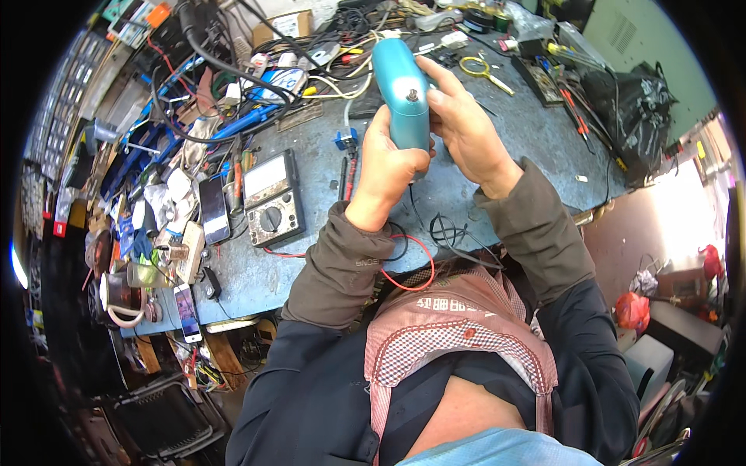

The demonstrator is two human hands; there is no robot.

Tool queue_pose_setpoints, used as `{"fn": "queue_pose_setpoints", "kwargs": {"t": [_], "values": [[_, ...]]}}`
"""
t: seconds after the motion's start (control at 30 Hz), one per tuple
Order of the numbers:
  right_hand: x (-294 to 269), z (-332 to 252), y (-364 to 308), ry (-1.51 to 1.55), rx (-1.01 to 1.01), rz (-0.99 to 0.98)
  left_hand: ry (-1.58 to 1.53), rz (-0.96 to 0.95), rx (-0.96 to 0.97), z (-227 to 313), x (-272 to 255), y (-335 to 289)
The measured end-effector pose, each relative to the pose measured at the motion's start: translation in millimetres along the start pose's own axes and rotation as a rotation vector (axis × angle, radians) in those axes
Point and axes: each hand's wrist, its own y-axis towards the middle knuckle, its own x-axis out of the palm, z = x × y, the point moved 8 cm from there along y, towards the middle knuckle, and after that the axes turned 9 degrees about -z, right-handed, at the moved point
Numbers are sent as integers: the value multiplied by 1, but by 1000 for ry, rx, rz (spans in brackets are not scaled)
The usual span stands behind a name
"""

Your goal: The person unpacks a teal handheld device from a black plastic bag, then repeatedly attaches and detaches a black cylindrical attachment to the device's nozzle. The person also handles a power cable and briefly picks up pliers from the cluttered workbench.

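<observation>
Holding a teal rounded device (406, 97) up above the bench (552, 147), between left hand (386, 167) and right hand (470, 138). Gripping its lower end with the left one, in a narrow, curled grasp. Touching its right side with the right one, opened a little wider and bent less tightly.

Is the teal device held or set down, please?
Held: the left hand and right hand grip the teal device above the table.

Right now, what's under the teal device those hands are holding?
The blue workbench shows around the teal device, with the left hand and right hand holding it. Its underside and whatever lies directly behind it are covered, so I can't tell what's there.
</observation>
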Motion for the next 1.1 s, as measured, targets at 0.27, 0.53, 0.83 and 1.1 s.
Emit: {"fn": "queue_pose_setpoints", "kwargs": {"t": [0.27,0.53,0.83,1.1], "values": [[20,26,49,-40,-97,-18,207,223,209,-1,-54,6],[0,26,29,2,-137,86,306,197,179,-6,-29,8],[1,18,26,31,-172,101,402,205,214,-5,-26,6],[-1,20,26,29,-170,99,416,210,190,-5,-25,5]]}}
